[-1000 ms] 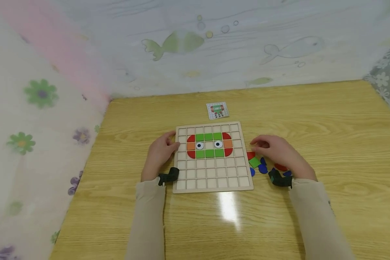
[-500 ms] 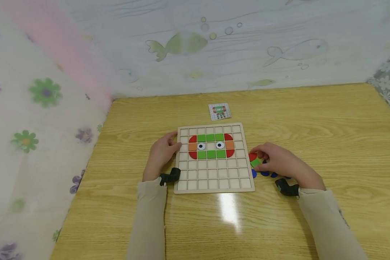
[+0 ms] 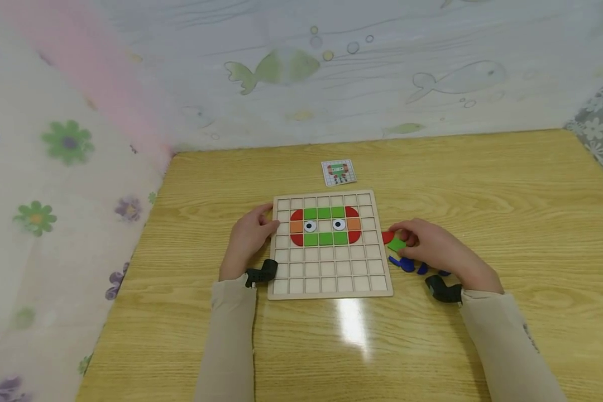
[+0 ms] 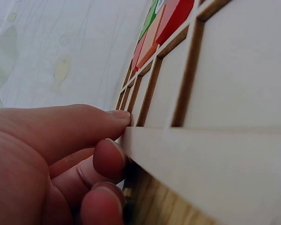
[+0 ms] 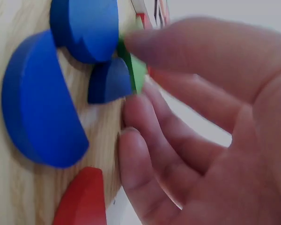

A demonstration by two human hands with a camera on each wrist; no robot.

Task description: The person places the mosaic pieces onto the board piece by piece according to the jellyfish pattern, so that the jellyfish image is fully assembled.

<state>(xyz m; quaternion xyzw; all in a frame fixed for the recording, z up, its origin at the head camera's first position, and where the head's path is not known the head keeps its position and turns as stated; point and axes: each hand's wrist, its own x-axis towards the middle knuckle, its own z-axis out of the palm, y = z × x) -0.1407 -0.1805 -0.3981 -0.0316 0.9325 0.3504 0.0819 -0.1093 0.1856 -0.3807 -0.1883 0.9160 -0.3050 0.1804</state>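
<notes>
My left hand point(image 3: 249, 237) grips the left edge of a wooden grid board point(image 3: 311, 271), thumb on the rim and fingers curled at its side. Set in the board's cells are green squares point(image 3: 324, 213), red quarter-rounds point(image 3: 353, 237), orange squares point(image 3: 353, 224) and two eye discs point(image 3: 339, 224). Beside the board's right edge, my right hand point(image 3: 434, 248) pinches a green square tile point(image 3: 396, 244) between thumb and fingers. A red tile point(image 3: 387, 238) lies close to its fingertips. Near the thumb in the right wrist view are blue pieces point(image 5: 42, 103).
A small pattern card point(image 3: 339, 172) lies beyond the board on the wooden table point(image 3: 482, 184). Several blue pieces point(image 3: 407, 264) lie by the right hand, one tilted. A red piece point(image 5: 84, 199) shows low in the right wrist view. A painted wall stands behind the table.
The right hand has come down over the loose tiles and taken the green square tile, which has shifted slightly. A blue piece by the board now lies tilted. The left hand stays at the board.
</notes>
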